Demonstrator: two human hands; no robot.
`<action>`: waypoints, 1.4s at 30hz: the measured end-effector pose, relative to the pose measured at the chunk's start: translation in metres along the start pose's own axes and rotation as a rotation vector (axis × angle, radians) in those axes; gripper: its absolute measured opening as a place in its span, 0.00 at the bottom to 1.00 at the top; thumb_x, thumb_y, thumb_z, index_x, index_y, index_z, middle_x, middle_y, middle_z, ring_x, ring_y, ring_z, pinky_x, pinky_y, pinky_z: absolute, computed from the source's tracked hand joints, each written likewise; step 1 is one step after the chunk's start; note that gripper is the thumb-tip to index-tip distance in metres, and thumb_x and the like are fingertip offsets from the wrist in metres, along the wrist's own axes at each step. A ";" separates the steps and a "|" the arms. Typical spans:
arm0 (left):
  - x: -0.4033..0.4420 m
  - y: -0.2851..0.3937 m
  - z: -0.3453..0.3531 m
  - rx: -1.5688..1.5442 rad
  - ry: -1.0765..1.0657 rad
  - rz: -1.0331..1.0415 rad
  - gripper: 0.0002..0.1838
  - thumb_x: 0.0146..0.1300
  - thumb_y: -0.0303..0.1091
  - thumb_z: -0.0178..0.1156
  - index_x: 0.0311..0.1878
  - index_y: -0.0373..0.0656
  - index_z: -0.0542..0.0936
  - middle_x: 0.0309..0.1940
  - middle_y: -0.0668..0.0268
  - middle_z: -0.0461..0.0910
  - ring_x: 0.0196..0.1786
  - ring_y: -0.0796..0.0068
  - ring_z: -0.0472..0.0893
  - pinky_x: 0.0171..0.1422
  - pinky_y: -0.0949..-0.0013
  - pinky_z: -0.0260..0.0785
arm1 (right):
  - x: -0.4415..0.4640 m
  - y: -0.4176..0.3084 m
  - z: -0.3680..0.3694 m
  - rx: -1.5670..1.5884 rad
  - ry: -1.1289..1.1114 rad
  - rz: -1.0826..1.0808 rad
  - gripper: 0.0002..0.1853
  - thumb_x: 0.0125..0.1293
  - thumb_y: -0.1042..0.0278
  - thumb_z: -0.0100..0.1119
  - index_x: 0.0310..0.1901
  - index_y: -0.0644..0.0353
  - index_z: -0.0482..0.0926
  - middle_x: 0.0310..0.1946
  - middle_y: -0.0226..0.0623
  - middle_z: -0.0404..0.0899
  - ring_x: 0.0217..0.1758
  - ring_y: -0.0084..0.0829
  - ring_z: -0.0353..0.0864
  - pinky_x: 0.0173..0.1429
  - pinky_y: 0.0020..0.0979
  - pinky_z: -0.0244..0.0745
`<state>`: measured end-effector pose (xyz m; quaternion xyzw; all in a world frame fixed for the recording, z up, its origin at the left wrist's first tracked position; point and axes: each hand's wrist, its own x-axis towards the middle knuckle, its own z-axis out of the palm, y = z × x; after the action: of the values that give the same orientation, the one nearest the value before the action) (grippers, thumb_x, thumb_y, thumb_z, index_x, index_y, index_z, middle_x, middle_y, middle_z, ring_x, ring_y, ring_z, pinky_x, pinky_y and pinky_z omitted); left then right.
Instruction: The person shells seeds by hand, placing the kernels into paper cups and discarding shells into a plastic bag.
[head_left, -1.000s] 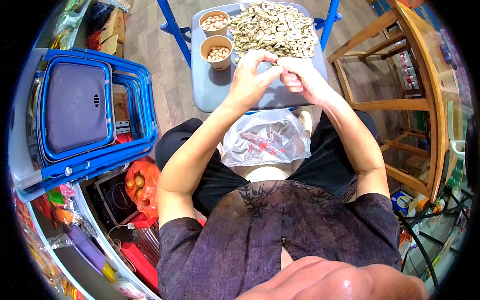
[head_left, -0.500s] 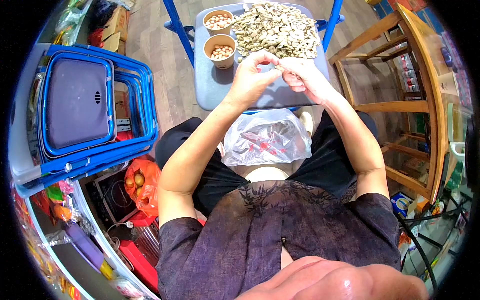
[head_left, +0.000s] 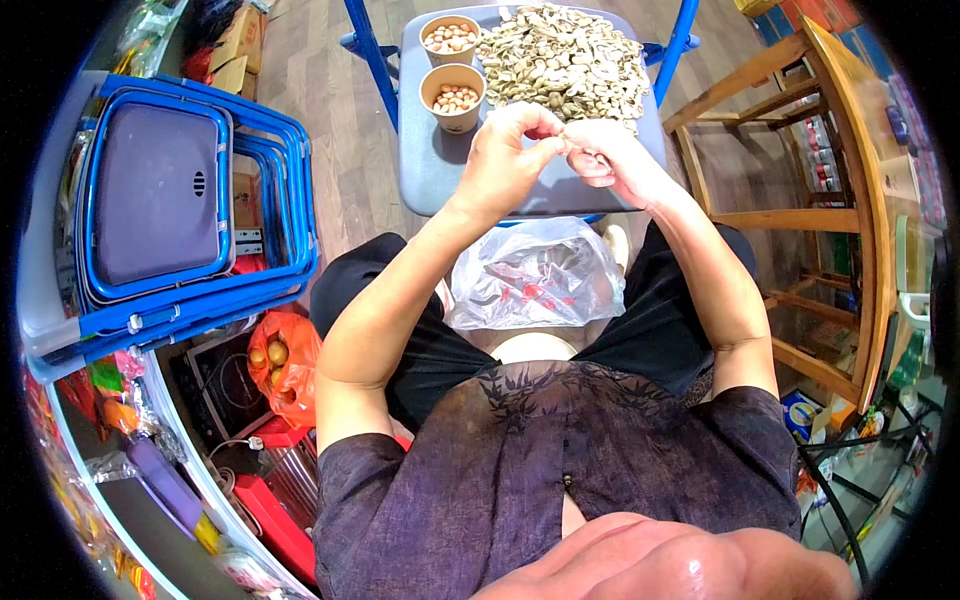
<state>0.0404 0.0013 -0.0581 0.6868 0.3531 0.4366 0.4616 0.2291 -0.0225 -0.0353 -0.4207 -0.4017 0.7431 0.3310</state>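
Both my hands meet over the near part of a grey folding seat (head_left: pixel 430 180). The fingertips of my left hand (head_left: pixel 510 160) pinch against those of my right hand (head_left: pixel 618 165), around a small peanut mostly hidden by the fingers. My right hand's other fingers are curled in, with a small pale bit showing at them. Beyond the hands lies a wide heap of tan peanut shells (head_left: pixel 570 60); whether some are whole cannot be made out. To its left, a near paper cup (head_left: pixel 455 120) and a far paper cup (head_left: pixel 450 58) hold pinkish shelled peanuts.
A clear plastic bag (head_left: pixel 535 275) with red print lies between my knees. Blue-framed folding stools (head_left: pixel 165 190) stack at left, near an orange bag (head_left: pixel 285 370) with round yellowish produce. A wooden-framed table (head_left: pixel 790 217) stands at right.
The view has shifted slightly, so the seat, cups and heap appear a little further right. My hands stay together at nearly the same spot, fingers still pinched.
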 end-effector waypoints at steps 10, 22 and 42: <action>0.004 -0.002 -0.004 -0.550 -0.148 -0.373 0.07 0.64 0.32 0.64 0.43 0.42 0.81 0.37 0.72 0.82 0.41 0.83 0.77 0.50 0.78 0.68 | 0.001 0.002 -0.002 0.084 -0.007 -0.045 0.11 0.67 0.60 0.51 0.33 0.57 0.76 0.18 0.16 0.57 0.18 0.12 0.49 0.21 0.19 0.43; 0.009 -0.006 -0.003 -0.805 -0.230 -0.579 0.11 0.66 0.35 0.63 0.49 0.44 0.81 0.40 0.74 0.81 0.41 0.86 0.76 0.51 0.77 0.68 | 0.000 0.001 -0.011 0.217 -0.145 -0.015 0.14 0.71 0.56 0.45 0.36 0.57 0.74 0.18 0.17 0.56 0.18 0.13 0.49 0.20 0.19 0.43; 0.012 -0.002 -0.006 -0.517 -0.290 -0.398 0.11 0.62 0.36 0.66 0.44 0.43 0.80 0.39 0.73 0.80 0.42 0.84 0.74 0.50 0.77 0.65 | 0.005 0.007 -0.012 0.428 -0.188 0.149 0.14 0.75 0.56 0.48 0.33 0.54 0.72 0.19 0.14 0.54 0.18 0.11 0.48 0.19 0.16 0.43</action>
<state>0.0394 0.0141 -0.0558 0.5199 0.2889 0.3109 0.7414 0.2369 -0.0178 -0.0475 -0.2985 -0.2321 0.8694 0.3182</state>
